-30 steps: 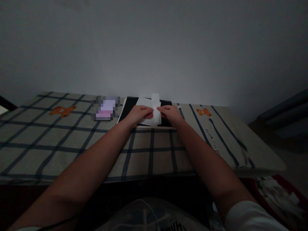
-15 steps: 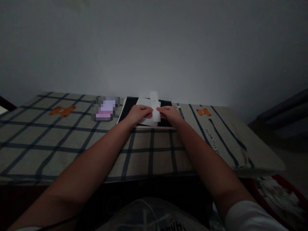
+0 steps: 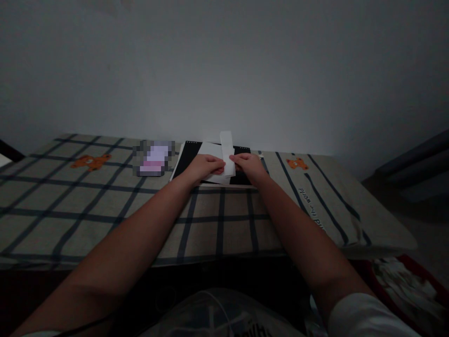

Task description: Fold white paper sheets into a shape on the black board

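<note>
A narrow folded strip of white paper [image 3: 227, 142] stands between my two hands, its long side running away from me. My left hand [image 3: 206, 167] pinches its left edge between thumb and fingers. On the opposite edge, my right hand [image 3: 249, 166] pinches it the same way. Beneath them lies a white sheet of paper [image 3: 210, 149], partly hidden by my left hand. That sheet rests on a black-covered pad or notebook [image 3: 186, 157] with a row of small holes along its far edge.
A checked cloth [image 3: 217, 224] with orange bear prints covers the table. Left of the notebook lies a blurred phone-like object [image 3: 154, 159] with a purple screen. A grey wall [image 3: 224, 70] rises behind the table. At lower right is a red container [image 3: 410, 281] with pale stuff inside.
The paper strip has shifted slightly right and its upper end now leans a little differently. Both hands have moved a small way with it and keep their pinch.
</note>
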Demonstrator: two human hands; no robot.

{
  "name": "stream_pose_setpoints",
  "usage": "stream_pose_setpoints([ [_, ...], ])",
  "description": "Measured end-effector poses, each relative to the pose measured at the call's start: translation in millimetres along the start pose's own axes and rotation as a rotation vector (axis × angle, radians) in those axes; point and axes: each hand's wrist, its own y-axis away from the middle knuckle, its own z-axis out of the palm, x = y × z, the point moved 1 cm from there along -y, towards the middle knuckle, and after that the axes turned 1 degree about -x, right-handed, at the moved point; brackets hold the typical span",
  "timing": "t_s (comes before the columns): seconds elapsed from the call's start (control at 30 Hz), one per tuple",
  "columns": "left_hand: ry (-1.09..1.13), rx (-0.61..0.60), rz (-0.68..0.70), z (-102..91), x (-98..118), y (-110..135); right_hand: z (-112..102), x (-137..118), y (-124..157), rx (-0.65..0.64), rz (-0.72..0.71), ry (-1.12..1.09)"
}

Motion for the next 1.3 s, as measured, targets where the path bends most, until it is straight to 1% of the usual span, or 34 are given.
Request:
stream_pose_setpoints([
  [0.2,0.019,0.079,0.059,-2.9,-1.7,-2.8,3.1,-4.1,3.3,-0.082,0.073,-0.066],
  [0.43,0.021,0.083,0.059,-1.6,-0.8,-2.1,1.8,-2.0,3.1,-0.096,0.052,-0.067],
  [0.63,-0.004,0.085,0.072,-2.1,-0.1,-1.1,1.7,-0.3,2.3,-0.082,0.036,-0.033],
  [0.73,0.016,0.084,0.070,-2.8,-1.6,-2.6,1.9,-2.3,3.2,-0.055,0.025,0.015],
  [0.83,0.044,0.047,0.038,-2.3,-2.5,-3.5,1.5,-3.9,3.9,-0.025,0.008,0.045],
  [0.9,0.026,0.014,0.013,-1.5,-2.4,-3.3,1.1,-4.2,4.0,-0.011,-0.004,0.040],
  [1.0,-0.013,0.008,0.008,-0.8,-1.5,-2.5,1.2,-4.1,3.9,-0.004,0.008,-0.001],
  [1.13,-0.011,0.048,0.050,-1.5,0.8,-1.3,3.0,-4.2,3.5,-0.048,0.069,-0.094],
  [1.23,-0.006,0.101,0.059,-2.3,3.1,0.2,3.8,-3.8,2.5,-0.081,0.111,-0.100],
  [1.3,-0.001,0.114,0.056,-2.1,4.0,0.8,3.8,-2.9,1.7,-0.084,0.121,-0.088],
])
